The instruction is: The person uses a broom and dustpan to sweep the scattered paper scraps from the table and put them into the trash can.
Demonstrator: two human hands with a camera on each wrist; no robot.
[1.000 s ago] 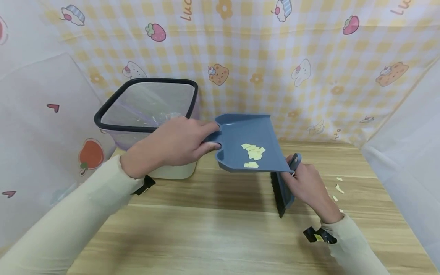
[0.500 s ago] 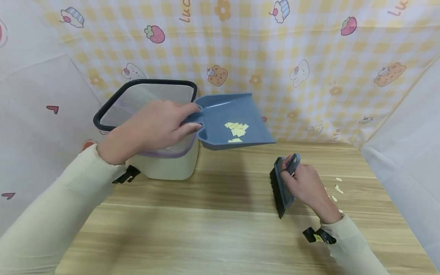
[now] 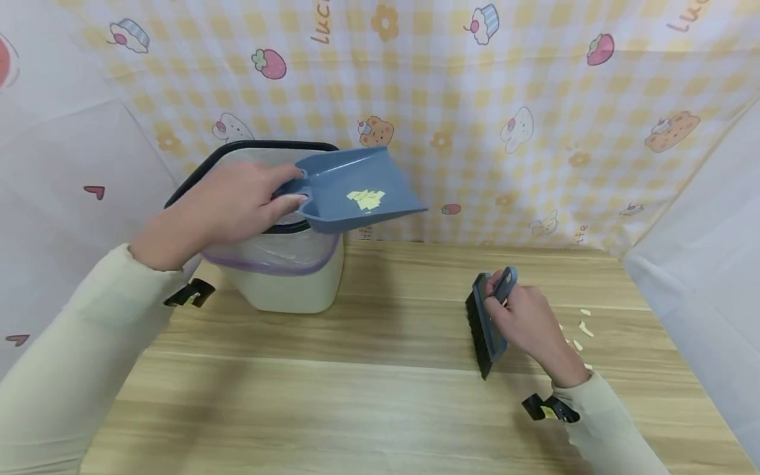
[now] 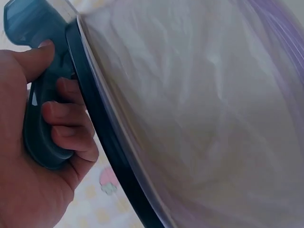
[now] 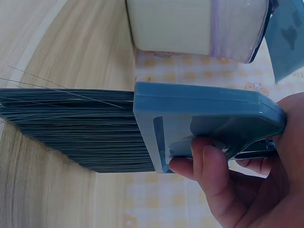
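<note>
My left hand (image 3: 231, 201) grips the handle of a blue dustpan (image 3: 356, 175), raised over the right side of a trash bin (image 3: 297, 290). Several pale yellow paper scraps (image 3: 366, 199) lie in the pan. In the left wrist view, curled fingers wrap the dustpan handle (image 4: 45, 118) beside the bin's dark rim (image 4: 102, 123). On the right side of the table, my right hand (image 3: 531, 323) holds a blue hand brush (image 3: 488, 323) by its handle, dark bristles (image 5: 80, 128) downward. The bin is cream, with a black rim and a clear, purple-edged liner.
A few paper scraps (image 3: 584, 328) lie on the wooden table (image 3: 380, 409) to the right of my right hand. A yellow checked curtain (image 3: 439, 79) hangs behind the table, with white cloth (image 3: 712, 277) at the sides.
My left hand has carried the dustpan left and up, from near the brush to over the bin, scraps still in it. My right hand and the brush have stayed in place.
</note>
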